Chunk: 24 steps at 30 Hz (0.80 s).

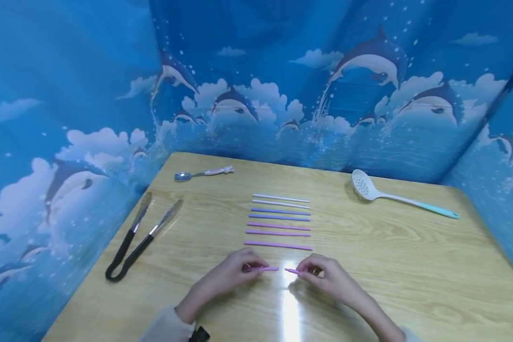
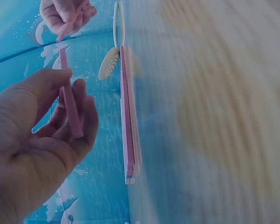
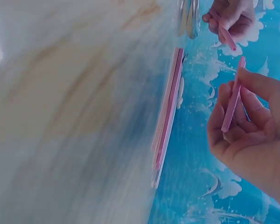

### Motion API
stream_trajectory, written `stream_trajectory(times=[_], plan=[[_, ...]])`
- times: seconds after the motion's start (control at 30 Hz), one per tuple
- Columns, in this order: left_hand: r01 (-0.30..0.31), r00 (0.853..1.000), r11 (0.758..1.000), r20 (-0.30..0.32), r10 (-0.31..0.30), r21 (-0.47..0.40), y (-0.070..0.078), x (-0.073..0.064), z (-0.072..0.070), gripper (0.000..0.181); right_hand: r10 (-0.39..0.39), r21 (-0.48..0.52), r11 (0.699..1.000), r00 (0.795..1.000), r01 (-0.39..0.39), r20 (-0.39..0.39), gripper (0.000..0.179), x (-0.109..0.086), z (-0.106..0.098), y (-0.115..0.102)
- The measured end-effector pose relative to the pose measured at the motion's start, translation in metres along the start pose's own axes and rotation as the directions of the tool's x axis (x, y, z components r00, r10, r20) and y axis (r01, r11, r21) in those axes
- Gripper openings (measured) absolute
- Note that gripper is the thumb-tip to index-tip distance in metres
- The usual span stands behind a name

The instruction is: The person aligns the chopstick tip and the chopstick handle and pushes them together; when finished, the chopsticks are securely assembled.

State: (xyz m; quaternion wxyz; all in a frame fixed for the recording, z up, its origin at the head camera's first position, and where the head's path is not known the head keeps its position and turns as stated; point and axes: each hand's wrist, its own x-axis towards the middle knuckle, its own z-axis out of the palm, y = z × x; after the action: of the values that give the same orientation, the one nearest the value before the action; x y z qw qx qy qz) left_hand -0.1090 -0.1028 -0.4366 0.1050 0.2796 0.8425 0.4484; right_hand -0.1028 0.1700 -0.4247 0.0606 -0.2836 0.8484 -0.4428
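Between thumb and fingers, my left hand (image 1: 238, 270) pinches a short pink stick (image 2: 71, 100) above the near part of the table. My right hand (image 1: 328, 276) likewise pinches another short pink stick (image 3: 233, 95). In the head view the two pieces point at each other end to end, with a small gap between them. Beyond the hands lies a row of long thin sticks: pink ones (image 1: 278, 245) nearest, then blue ones (image 1: 280, 218), then white ones (image 1: 280, 204) farthest. The fingers partly cover both held pieces.
Black-handled metal tongs (image 1: 130, 251) lie spread at the left of the wooden table (image 1: 402, 266). A spoon (image 1: 205, 173) is at the back left, and a white skimmer with a turquoise handle end (image 1: 402, 197) lies at the back right. A dolphin-print curtain (image 1: 256, 128) hangs behind.
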Motion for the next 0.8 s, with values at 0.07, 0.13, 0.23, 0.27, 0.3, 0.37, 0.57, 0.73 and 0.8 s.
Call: stream_trajectory(times=[0.07,0.13,0.23,0.27,0.3,0.37,0.57,0.73,0.8], plan=[[-0.002,1.000,1.000,-0.004,0.002,-0.021,0.001,0.001,0.001,0.018,-0.011,0.009,1.000,1.000,0.011,-0.012,0.006,0.002,0.002,-0.003],[-0.011,1.000,0.999,-0.010,0.011,-0.032,0.002,0.001,0.001,0.018,-0.011,0.022,1.000,1.000,0.011,-0.014,0.006,0.004,0.003,-0.005],[-0.018,1.000,0.999,-0.023,0.017,-0.043,0.002,0.001,0.002,0.017,-0.002,0.035,0.999,1.000,0.002,-0.009,0.007,0.006,0.003,-0.008],[-0.017,1.000,0.999,-0.027,0.016,-0.047,0.002,0.001,0.002,0.017,0.001,0.035,0.999,1.000,-0.001,-0.008,0.008,0.007,0.004,-0.008],[-0.019,0.999,0.999,-0.032,0.017,-0.047,0.002,0.001,0.002,0.017,0.003,0.035,0.999,1.000,-0.003,-0.006,0.008,0.007,0.004,-0.009],[-0.013,0.999,0.999,-0.036,0.011,-0.050,0.003,0.001,0.001,0.017,0.004,0.032,0.999,1.000,-0.003,-0.012,0.007,0.008,0.004,-0.008],[-0.019,0.999,0.998,-0.050,0.016,-0.058,0.003,0.001,0.001,0.017,-0.081,-0.021,0.997,0.990,0.079,-0.116,0.006,0.010,0.008,-0.007],[-0.021,0.998,0.998,-0.067,0.018,-0.052,0.005,0.001,-0.001,0.019,-0.107,-0.046,0.994,0.978,0.101,-0.177,0.007,0.010,0.008,-0.010],[-0.032,0.997,0.998,-0.073,0.028,-0.055,0.005,0.001,-0.001,0.018,-0.098,-0.052,0.995,0.979,0.090,-0.179,0.007,0.010,0.008,-0.012]])
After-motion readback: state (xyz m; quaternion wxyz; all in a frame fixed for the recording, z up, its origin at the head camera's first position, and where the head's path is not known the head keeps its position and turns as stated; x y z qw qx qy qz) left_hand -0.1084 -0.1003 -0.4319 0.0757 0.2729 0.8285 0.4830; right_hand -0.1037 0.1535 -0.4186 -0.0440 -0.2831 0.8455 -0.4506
